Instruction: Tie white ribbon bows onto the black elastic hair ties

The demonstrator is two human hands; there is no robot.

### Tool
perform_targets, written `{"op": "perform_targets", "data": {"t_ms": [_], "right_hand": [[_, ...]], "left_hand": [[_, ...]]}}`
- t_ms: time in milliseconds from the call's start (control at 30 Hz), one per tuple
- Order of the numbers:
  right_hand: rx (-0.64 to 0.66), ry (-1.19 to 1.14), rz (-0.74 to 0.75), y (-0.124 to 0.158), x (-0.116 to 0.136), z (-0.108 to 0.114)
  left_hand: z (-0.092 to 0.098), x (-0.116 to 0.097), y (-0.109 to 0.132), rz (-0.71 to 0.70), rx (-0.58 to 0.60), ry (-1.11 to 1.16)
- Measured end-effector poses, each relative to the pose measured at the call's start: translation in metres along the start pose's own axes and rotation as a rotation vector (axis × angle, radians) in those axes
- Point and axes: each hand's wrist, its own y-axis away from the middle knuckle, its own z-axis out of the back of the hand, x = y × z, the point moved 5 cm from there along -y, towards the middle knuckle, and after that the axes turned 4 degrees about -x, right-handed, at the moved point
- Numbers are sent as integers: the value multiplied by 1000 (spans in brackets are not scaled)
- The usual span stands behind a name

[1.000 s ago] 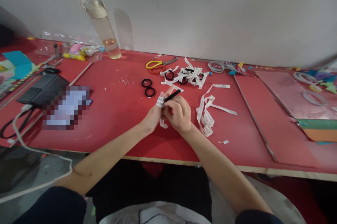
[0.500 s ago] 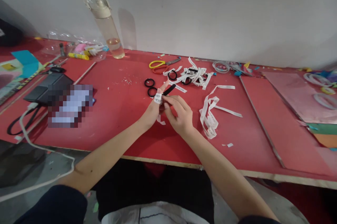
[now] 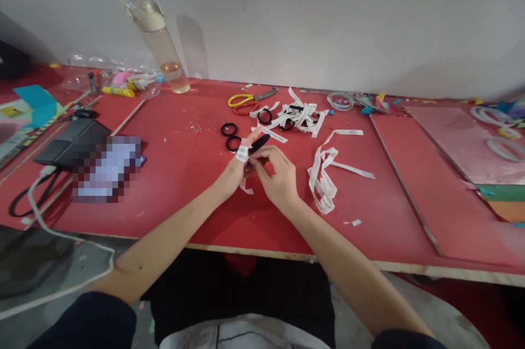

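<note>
My left hand (image 3: 229,175) is closed, with one finger stretched forward. A white printed ribbon (image 3: 242,153) wraps round its finger, and an end hangs below the hand. A black band (image 3: 260,143), which looks like a hair tie, sticks out between the two hands. My right hand (image 3: 279,176) pinches at the ribbon beside that band; the fingertips partly hide what they hold. Just beyond the hands lie two loose black hair ties (image 3: 229,129). A heap of hair ties with white ribbons (image 3: 303,118) sits farther back. To the right, long loose ribbons (image 3: 324,179) lie curled.
Yellow-handled scissors (image 3: 241,100) lie near the wall. A water bottle (image 3: 162,45) stands at the back left. A blurred phone (image 3: 109,166) and a black device (image 3: 74,140) with a white cable (image 3: 41,212) are on the left. A red board (image 3: 435,185) lies right.
The whole view has shifted slightly. Both hands stay together at the ribbon and black band, with the right fingers slightly shifted; nothing has been let go.
</note>
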Motion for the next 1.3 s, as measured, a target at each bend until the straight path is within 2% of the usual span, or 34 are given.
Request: {"op": "perform_targets", "data": {"t_ms": [167, 367, 500, 633, 767, 833, 933, 1033, 1300], "right_hand": [[52, -147, -55, -2, -1, -1], [73, -447, -210, -2, -10, -3], [66, -495, -262, -2, -10, -2], [78, -421, -178, 1, -4, 0], [-127, -217, 7, 3, 4, 14], [-167, -93, 105, 1, 9, 18], [-72, 20, 195, -4, 12, 15], [1, 47, 204, -6, 9, 13], [15, -17, 240, -4, 17, 16]], "left_hand": [[3, -5, -3, 28, 72, 65], [4, -6, -4, 20, 168, 96], [4, -3, -6, 25, 232, 65], [3, -6, -5, -14, 258, 35], [2, -12, -2, -17, 261, -4], [3, -15, -1, -20, 256, -35], [5, -15, -1, -22, 250, -65], [5, -15, -2, -44, 258, -42], [6, -20, -3, -103, 193, -8]]}}
